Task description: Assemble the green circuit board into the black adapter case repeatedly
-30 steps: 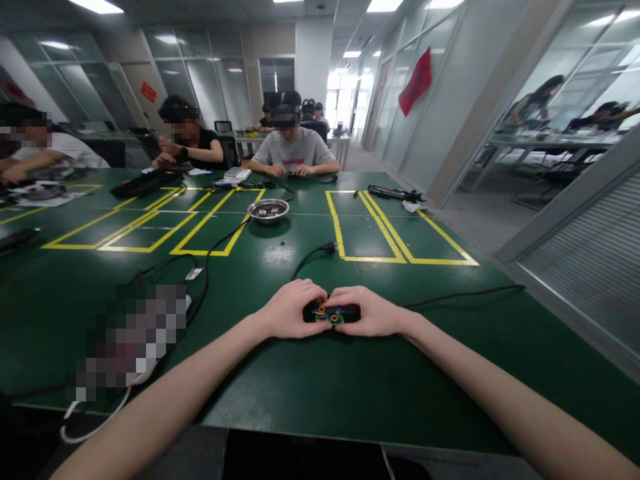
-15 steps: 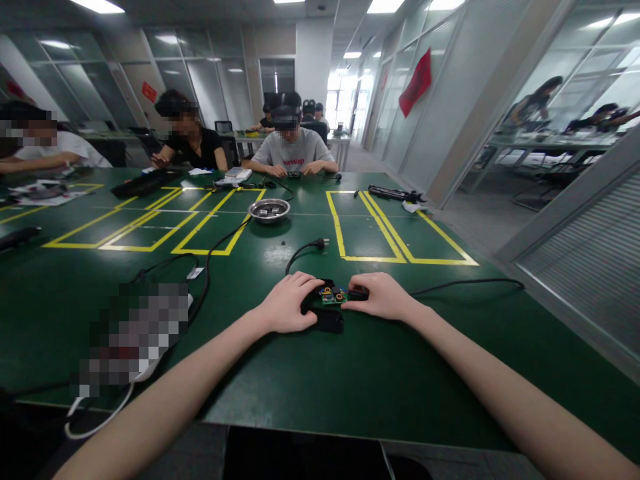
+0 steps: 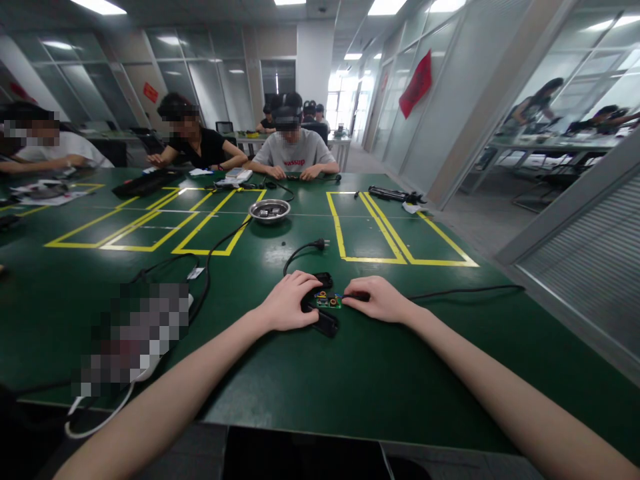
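My left hand (image 3: 290, 301) is curled around a black plastic casing, whose upper half (image 3: 325, 280) and lower half (image 3: 328, 324) stick out past my fingers and thumb. Between the two halves lies a small green circuit board (image 3: 329, 301) with copper-coloured ring coils. My right hand (image 3: 376, 297) pinches the end of a black cable (image 3: 356, 295) at the board's right edge. Whether the cable joins the board is too small to tell. From behind my left hand a cord with a black plug (image 3: 320, 245) curves out onto the table.
A metal bowl (image 3: 269, 211) with small metal parts stands beyond my hands. A pixelated object with a white edge (image 3: 145, 340) lies to the left, cables around it. Yellow tape (image 3: 373, 259) marks the green table (image 3: 400, 387). Across it, people sit; a black tripod-like item (image 3: 395, 195) lies at right.
The circuit board has shifted slightly left and down. The casing halves have spread and tilted, the lower one dropping at its right end. Across the table, a person in black has extended an arm.
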The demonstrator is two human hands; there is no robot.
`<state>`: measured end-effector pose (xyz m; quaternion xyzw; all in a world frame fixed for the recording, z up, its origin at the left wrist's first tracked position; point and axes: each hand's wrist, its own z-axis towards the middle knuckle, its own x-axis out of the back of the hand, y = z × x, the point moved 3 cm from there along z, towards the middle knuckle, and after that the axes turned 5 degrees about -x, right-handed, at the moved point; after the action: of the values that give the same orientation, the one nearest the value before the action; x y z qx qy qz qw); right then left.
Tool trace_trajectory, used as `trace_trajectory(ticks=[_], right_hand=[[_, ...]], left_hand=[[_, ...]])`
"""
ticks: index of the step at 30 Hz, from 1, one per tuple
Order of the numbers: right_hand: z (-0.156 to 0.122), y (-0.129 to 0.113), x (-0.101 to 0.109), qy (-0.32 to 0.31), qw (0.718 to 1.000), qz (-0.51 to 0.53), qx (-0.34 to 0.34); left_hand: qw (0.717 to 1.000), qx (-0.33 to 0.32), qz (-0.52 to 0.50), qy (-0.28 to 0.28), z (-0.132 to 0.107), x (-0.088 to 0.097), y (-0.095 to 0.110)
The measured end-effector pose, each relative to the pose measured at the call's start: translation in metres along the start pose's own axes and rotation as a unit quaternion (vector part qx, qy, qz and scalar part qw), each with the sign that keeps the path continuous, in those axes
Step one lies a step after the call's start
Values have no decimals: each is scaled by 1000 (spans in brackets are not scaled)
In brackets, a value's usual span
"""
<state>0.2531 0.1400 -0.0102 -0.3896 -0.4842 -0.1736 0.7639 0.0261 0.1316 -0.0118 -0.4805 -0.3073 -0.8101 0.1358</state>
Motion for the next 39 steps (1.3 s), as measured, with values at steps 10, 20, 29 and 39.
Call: trace_trajectory(ticks=[10,20,29,39], right_hand=[[5,-9,-12,38,997,-60,-6],[6,-5,-9,114,992,-27,-54],[-3,-22,0,78,992,93,19],[1,-14,-7,66,996,39,56]], left_hand=[[998,17,-55,35,4,-3,-2],[995,32,-43,80,2,15,-22],[988,39,-147,-19,-6,30,-13],[944,148,-291,-57,-6,16,-23]])
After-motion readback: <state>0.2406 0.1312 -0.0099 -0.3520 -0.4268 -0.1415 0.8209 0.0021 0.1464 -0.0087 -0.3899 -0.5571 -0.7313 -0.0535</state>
